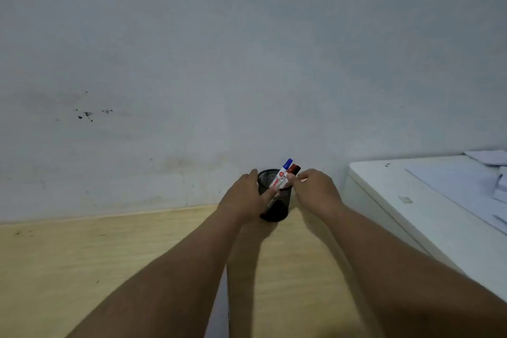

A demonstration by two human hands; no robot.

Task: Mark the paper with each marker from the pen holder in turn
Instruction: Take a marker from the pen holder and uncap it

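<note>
A black mesh pen holder (pixel 274 202) stands on the wooden table (pixel 82 269) close to the wall, with three markers leaning to its right side: a blue-capped marker (pixel 284 171), a red-capped one (pixel 293 169) and a dark-capped one (pixel 297 170). The left hand (pixel 244 197) wraps its grip around the holder's left wall, thumb across the front, steadying it. The right hand (pixel 314 189) has its fingertips (pixel 291 178) pinched at the marker barrels just above the rim; which marker it has I cannot tell. The holder looks light and likely to tip or slide, so bracing it makes sense. The markers are stiff, light, smooth plastic, best taken on the barrel below the cap and drawn straight up. No paper for marking shows near the holder; white sheets (pixel 488 158) lie on the white unit (pixel 411 200) to the right
</note>
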